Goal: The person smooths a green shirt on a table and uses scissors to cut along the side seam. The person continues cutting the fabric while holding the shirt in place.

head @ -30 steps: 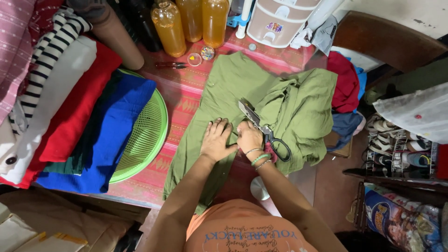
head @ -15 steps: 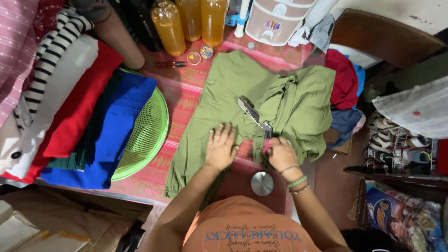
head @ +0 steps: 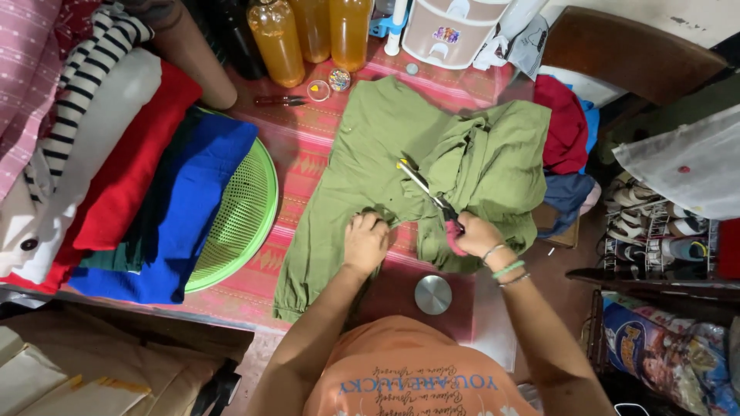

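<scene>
An olive green garment (head: pixel 362 154) lies spread on a red patterned tablecloth (head: pixel 301 154), its right part bunched in folds. My left hand (head: pixel 365 240) presses the cloth flat near its lower middle, fingers curled on the fabric. My right hand (head: pixel 472 233) grips the pink handles of a pair of scissors (head: pixel 422 186), whose blades point up and to the left across the garment. Bracelets ring my right wrist.
A green mesh basket (head: pixel 239 219) lies at the left under folded blue (head: pixel 181 208), red and white clothes. Amber bottles (head: pixel 277 42) and a small plastic drawer unit (head: pixel 451 31) stand at the back. A round metal lid (head: pixel 432 294) sits near me. Another person's arm (head: pixel 189 50) rests at the back left.
My right hand has slid right and down along the garment with the scissors. My left hand has stayed pressing the cloth.
</scene>
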